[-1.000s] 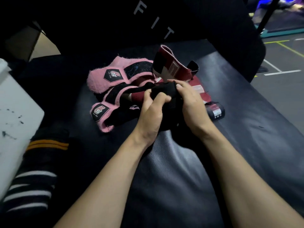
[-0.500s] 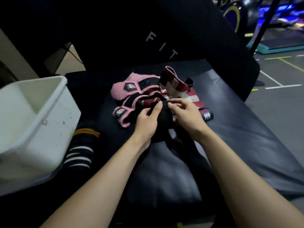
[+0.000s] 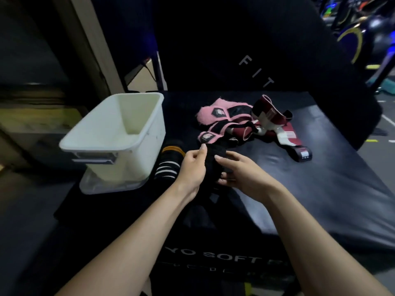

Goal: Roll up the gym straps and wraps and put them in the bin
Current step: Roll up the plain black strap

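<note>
Two hands, one wrap: I watch from afar as a black wrap is worked into a roll over a padded gym box, with the view now swung left since a second ago to take in the bin.

Bin: the white bin (image 3: 119, 133) sits at the left edge of the black padded box (image 3: 320, 189); barely a corner showed a second ago. From here its inside looks bare, so I judge nothing is stowed yet.

Striped wrap: a black wrap with orange and white stripes (image 3: 168, 161) lies between the bin and my hands, untouched.

Left hand: my left hand (image 3: 192, 167) pinches the black wrap (image 3: 214, 159) at its upper edge, thumb and forefinger pressed together on the cloth.

Black wrap: now held nearer the bin than half a second ago, off the pile; its tail hangs dark toward me and I cannot tell how much is left unrolled.

Right hand: my right hand (image 3: 241, 169) curls round the roll from the other side, fingers pressed on it.

Pile: pink wraps (image 3: 215, 113) and maroon wraps (image 3: 271, 118) lie tangled beyond, apart from the hands.

Meaning: one roll looks close to done; the rest waits.
</note>
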